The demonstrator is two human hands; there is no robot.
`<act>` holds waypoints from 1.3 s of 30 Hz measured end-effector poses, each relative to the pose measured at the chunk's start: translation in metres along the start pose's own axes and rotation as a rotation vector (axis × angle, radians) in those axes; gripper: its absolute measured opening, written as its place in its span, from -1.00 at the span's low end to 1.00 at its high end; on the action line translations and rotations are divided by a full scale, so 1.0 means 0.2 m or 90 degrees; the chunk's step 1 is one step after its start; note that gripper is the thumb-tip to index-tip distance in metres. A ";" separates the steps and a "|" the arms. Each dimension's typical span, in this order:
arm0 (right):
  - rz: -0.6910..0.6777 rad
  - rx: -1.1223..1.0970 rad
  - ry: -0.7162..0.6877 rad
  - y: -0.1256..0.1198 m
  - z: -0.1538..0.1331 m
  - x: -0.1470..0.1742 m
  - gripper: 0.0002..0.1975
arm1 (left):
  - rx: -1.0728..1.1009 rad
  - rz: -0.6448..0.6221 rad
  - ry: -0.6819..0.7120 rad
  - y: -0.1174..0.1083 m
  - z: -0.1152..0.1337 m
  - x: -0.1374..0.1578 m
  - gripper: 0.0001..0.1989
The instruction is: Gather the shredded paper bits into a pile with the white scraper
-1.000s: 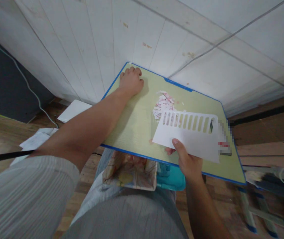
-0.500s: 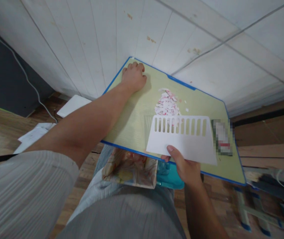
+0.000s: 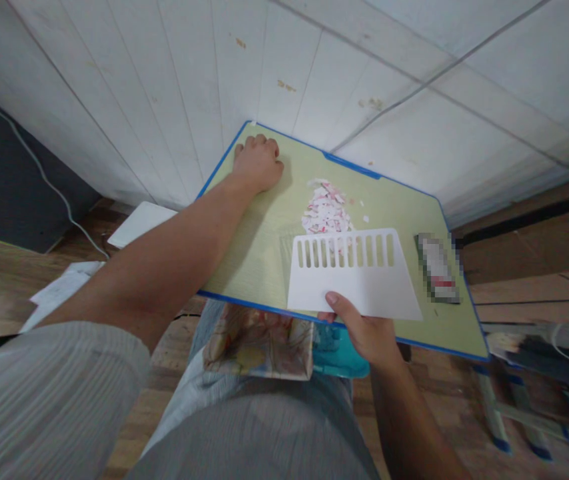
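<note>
My right hand (image 3: pixel 362 330) grips a white plastic scraper (image 3: pixel 352 283) at its near edge, thumb on top. The scraper has a row of slots along its far side. Just beyond them lies a heap of small white and pink paper scraps (image 3: pixel 327 208), partly seen through the slots. A few loose bits lie to the right of the heap. My left hand (image 3: pixel 259 163) rests on the far left corner of the yellow-green table (image 3: pixel 394 207), its fingers curled in and their tips hidden. Part of something clear and ridged (image 3: pixel 285 257) shows at the scraper's left edge.
A blurred-out flat object (image 3: pixel 437 267) lies at the table's right. Below the near edge are a patterned open box (image 3: pixel 264 360) and a turquoise container (image 3: pixel 342 360). The white panelled wall (image 3: pixel 204 80) borders the table's far side, with a cable (image 3: pixel 414 90) along it.
The view has shifted slightly, so the table and wall appear a little further left. My right hand has tilted the scraper slightly; the heap and my left hand look unchanged.
</note>
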State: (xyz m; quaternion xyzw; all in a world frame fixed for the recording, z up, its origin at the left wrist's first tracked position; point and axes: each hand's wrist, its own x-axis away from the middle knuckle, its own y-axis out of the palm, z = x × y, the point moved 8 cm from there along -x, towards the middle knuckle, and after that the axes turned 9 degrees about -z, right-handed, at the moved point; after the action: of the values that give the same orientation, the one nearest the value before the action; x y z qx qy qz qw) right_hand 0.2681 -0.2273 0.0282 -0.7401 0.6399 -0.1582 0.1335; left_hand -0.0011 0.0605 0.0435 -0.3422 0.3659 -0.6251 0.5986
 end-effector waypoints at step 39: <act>0.128 0.064 -0.026 -0.10 -0.12 -0.38 -0.51 | -0.065 0.018 0.039 0.03 0.01 0.01 -0.47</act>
State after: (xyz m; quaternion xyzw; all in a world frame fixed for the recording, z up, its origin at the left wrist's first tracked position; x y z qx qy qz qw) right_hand 0.2658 -0.1485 0.0525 -0.6678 0.6991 -0.1606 0.1985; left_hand 0.0027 0.0593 0.0395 -0.3483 0.4202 -0.6071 0.5775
